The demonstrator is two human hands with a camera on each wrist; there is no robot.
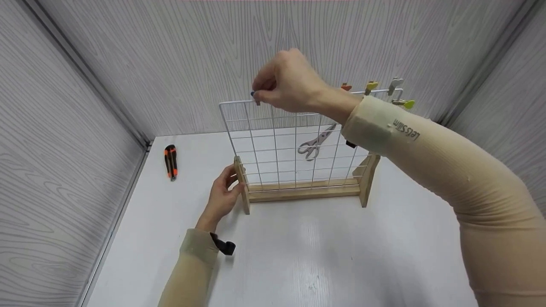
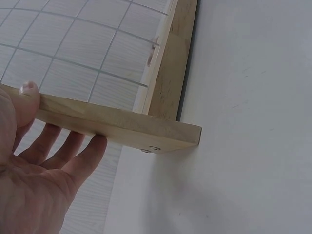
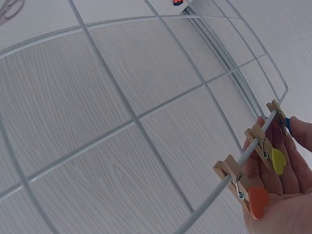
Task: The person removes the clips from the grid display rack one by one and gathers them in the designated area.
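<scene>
A white wire grid (image 1: 281, 147) stands upright in a wooden stand (image 1: 305, 195). At the grid's top left edge, my right hand (image 1: 292, 79) pinches a small wooden clothespin (image 3: 279, 114) with a blue end between thumb and fingers. The clothespin sits on the top wire. Beside that hand in the right wrist view, clothespins with a yellow heart (image 3: 278, 161) and an orange heart (image 3: 257, 202) are clipped to the same wire. My left hand (image 1: 222, 192) grips the stand's left side board (image 2: 122, 127), thumb on one face and fingers on the other.
More heart clothespins, orange (image 1: 346, 86), yellow (image 1: 371, 86), white (image 1: 396, 83) and yellow-green (image 1: 408, 104), hang at the grid's right end. Scissors (image 1: 313, 146) lie behind the grid. A black and orange utility knife (image 1: 170, 162) lies left on the white table (image 1: 298, 256).
</scene>
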